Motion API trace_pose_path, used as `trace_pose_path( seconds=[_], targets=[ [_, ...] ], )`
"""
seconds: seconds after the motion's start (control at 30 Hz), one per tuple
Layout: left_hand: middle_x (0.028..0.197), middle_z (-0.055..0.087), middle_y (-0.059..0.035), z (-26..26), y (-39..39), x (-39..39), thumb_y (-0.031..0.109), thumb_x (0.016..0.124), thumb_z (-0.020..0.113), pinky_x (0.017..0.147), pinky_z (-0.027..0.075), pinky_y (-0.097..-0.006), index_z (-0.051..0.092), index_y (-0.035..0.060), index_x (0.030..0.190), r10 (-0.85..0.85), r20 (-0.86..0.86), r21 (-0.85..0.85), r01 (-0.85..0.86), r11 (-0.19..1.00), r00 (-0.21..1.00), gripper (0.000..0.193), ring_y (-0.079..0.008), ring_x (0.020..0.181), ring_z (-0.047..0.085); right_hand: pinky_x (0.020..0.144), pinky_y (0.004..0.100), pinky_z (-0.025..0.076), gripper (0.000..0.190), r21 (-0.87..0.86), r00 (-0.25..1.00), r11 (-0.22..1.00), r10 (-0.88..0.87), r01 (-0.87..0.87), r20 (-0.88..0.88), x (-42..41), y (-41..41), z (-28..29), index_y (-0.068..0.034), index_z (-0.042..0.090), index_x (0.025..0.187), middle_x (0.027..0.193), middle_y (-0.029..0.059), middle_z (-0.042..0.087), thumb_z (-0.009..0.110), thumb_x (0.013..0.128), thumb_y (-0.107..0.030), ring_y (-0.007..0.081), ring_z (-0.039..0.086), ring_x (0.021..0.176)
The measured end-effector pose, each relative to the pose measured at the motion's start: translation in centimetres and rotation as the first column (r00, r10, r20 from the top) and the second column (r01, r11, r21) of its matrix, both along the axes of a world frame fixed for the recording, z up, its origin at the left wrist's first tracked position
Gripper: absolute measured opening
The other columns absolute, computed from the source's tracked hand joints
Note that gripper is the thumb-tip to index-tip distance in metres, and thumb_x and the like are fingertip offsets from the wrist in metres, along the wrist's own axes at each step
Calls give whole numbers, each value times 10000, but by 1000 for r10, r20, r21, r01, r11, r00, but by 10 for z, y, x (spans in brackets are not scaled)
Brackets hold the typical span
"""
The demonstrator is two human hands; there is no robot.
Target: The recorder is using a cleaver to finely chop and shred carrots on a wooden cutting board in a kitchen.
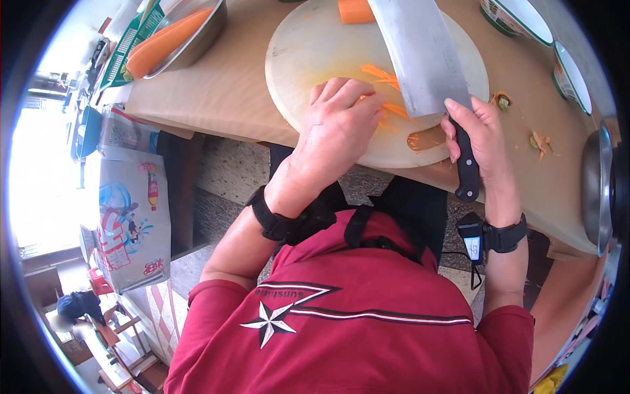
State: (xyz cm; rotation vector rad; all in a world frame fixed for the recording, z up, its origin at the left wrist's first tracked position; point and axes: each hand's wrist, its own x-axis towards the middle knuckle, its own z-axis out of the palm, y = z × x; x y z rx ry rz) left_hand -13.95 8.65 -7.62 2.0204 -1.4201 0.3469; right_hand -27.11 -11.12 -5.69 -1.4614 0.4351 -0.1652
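My right hand (480, 133) grips the black riveted handle of a wide steel cleaver (428, 59). Its blade points away from me above a round, pale cutting board (295, 54). Over the board, my left hand (339, 123) has its fingers curled around some thin carrot strips, partly hidden beneath them. More carrot strips (381, 74) lie just beyond those fingertips. At the board's far side sits a cut chunk of carrot (355, 11), partly behind the blade. The slot near the board's close edge has orange shreds in it.
A steel bowl (211, 29) with whole carrots (167, 42) stands back left beside a green plastic basket (120, 54). Carrot trimmings (541, 143) lie on the brown-covered table (221, 88). Patterned bowls (521, 19) and a metal pan (598, 187) line the right. Another person (81, 308) is at lower left.
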Motion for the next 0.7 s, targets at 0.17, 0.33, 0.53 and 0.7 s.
trace_pose_path(
  seconds=[0.17, 0.33, 0.53, 0.7],
  targets=[
    [967, 628, -46, 5, -19, 1, 83, 802, 696, 866, 441, -382, 693, 83, 967, -28, 74, 124, 19, 992, 997, 165, -250, 970, 577, 408, 214, 404, 217, 101, 997, 994, -50, 44, 53, -1, -1, -4, -42, 589, 874, 641, 9, 543, 601, 950, -245, 72, 507, 441],
    [957, 625, -43, 12, -28, 2, 74, 803, 685, 865, 424, -380, 673, 85, 905, -48, 61, 234, 32, 972, 997, 103, -257, 973, 564, 409, 214, 400, 217, 112, 992, 990, -95, 86, 78, 1, 3, -4, -39, 591, 881, 646, 10, 546, 597, 953, -243, 74, 512, 447],
    [889, 649, -68, 16, -23, 8, 66, 830, 663, 875, 436, -380, 672, 73, 901, -37, -73, 106, 44, 993, 997, 72, -268, 919, 594, 416, 219, 409, 226, 97, 989, 993, -84, 73, 119, 0, 3, -9, -27, 594, 883, 647, 10, 550, 584, 962, -239, 75, 514, 452],
    [859, 688, -97, 28, -11, 19, 74, 849, 664, 866, 470, -370, 696, 65, 934, 23, -60, 37, -21, 999, 998, 91, -276, 858, 639, 423, 224, 416, 238, 93, 989, 993, -86, 75, 119, 1, 4, -8, -22, 594, 872, 638, 8, 548, 584, 963, -242, 77, 512, 452]
  ],
)
